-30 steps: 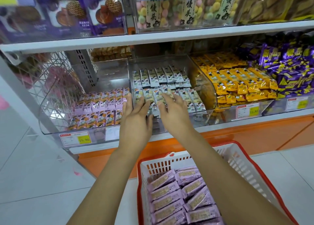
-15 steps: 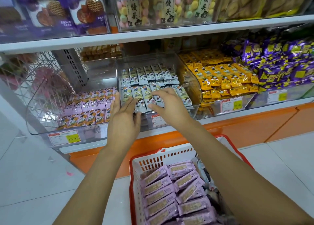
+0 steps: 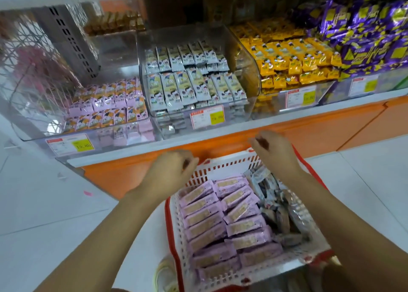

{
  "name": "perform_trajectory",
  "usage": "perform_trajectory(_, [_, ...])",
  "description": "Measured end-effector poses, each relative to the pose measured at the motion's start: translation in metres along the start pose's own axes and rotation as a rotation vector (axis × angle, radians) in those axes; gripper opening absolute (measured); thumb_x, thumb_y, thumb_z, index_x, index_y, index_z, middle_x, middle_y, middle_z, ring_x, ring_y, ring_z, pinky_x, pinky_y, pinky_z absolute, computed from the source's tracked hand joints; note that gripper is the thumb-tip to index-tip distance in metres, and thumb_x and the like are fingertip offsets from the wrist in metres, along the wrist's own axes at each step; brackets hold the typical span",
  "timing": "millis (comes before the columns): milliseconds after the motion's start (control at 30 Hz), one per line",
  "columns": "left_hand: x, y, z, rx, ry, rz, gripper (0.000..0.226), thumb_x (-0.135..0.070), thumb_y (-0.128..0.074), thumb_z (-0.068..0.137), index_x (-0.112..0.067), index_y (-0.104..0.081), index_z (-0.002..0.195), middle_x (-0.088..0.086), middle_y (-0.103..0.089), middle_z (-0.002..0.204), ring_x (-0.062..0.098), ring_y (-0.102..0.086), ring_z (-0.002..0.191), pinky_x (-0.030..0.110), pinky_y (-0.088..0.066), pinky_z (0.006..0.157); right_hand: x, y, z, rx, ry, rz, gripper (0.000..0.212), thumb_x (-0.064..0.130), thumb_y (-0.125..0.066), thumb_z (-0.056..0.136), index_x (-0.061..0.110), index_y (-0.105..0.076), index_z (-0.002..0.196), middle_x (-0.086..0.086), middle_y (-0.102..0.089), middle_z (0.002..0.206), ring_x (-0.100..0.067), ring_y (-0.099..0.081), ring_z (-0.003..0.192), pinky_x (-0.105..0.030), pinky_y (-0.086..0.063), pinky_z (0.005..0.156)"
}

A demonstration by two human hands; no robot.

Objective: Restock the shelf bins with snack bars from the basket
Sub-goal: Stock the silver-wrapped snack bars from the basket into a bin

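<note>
A white basket [image 3: 223, 167] with a red rim stands on the floor below the shelf. Pink snack bars [image 3: 212, 221] lie stacked in its left part, and silver-grey bars [image 3: 278, 203] in its right part. My left hand [image 3: 170, 172] hovers over the basket's far left corner with fingers loosely curled, holding nothing. My right hand [image 3: 273, 150] hangs above the far rim, fingers loosely bent and empty. A clear bin [image 3: 247, 60] of white-and-grey bars [image 3: 189, 80] sits on the shelf above. Left of it is a clear bin with pink-and-orange bars [image 3: 108, 106].
Yellow packets [image 3: 293, 55] and purple packets [image 3: 371, 29] fill bins to the right. Price tags [image 3: 207, 117] hang on the bin fronts. An orange base panel [image 3: 331, 132] runs under the shelf. White floor tiles [image 3: 55, 214] lie to the left of the basket.
Both hands have come down out of the white-and-grey bar bin to just above the basket's far rim. The view has tilted down toward the basket.
</note>
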State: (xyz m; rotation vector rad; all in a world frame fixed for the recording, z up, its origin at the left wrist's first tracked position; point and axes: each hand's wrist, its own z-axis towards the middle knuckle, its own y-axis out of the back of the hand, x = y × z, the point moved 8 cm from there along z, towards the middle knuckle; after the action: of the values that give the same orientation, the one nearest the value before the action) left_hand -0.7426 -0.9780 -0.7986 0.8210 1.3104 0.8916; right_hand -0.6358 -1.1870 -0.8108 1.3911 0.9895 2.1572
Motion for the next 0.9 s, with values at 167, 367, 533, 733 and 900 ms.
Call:
perform_trajectory(167, [0.031,-0.086,-0.03,0.531,0.133,0.115,0.023,-0.021,-0.046,0.095,-0.008,-0.059,0.08,0.007,-0.062,0.078,0.018,-0.056,0.07,0.029,-0.043,0.062,-0.128,-0.047,-0.044,0.325,-0.355,-0.337,0.035,0.021,-0.063,0.087,0.013,-0.058,0.122,-0.009,-0.061,0.12,-0.024,-0.06,0.101,-0.028,-0.046,0.083])
perform_trajectory(367, [0.052,-0.119,-0.05,0.754,0.304,0.194,0.041,-0.02,-0.046,0.095,0.011,-0.048,0.122,-0.001,-0.04,0.059,0.01,-0.039,0.054,0.026,-0.033,0.055,-0.163,-0.094,-0.065,0.448,-0.456,-0.335,0.073,0.008,-0.063,0.087,0.014,-0.025,0.149,-0.015,-0.017,0.156,-0.035,-0.032,0.136,-0.041,-0.037,0.105])
perform_trajectory(533, [0.058,-0.128,-0.048,0.765,0.309,0.224,0.014,-0.024,-0.047,0.096,-0.012,-0.054,0.092,-0.003,-0.041,0.063,0.008,-0.041,0.058,0.022,-0.032,0.052,-0.169,-0.124,-0.058,0.564,-0.485,-0.568,0.073,0.038,-0.048,0.097,0.02,-0.005,0.153,-0.028,0.005,0.157,-0.04,-0.01,0.145,-0.045,-0.023,0.115])
perform_trajectory(733, [0.06,-0.127,-0.045,0.754,0.313,0.197,0.021,-0.025,-0.048,0.096,-0.015,-0.05,0.077,-0.003,-0.041,0.063,0.009,-0.042,0.058,0.02,-0.03,0.05,-0.173,-0.132,-0.043,0.666,-0.369,-0.91,0.067,0.017,-0.048,0.095,0.025,-0.011,0.151,-0.033,-0.013,0.153,-0.045,-0.02,0.141,-0.05,-0.026,0.112])
perform_trajectory(900, [0.056,-0.117,-0.043,0.766,0.356,0.126,0.035,-0.02,-0.049,0.096,0.004,-0.054,0.121,0.01,-0.057,0.077,0.012,-0.047,0.057,0.018,-0.031,0.051,-0.174,-0.127,-0.044,0.606,-0.262,-0.937,0.069,0.006,-0.05,0.091,0.026,-0.017,0.148,-0.026,-0.023,0.15,-0.04,-0.027,0.138,-0.041,-0.04,0.103])
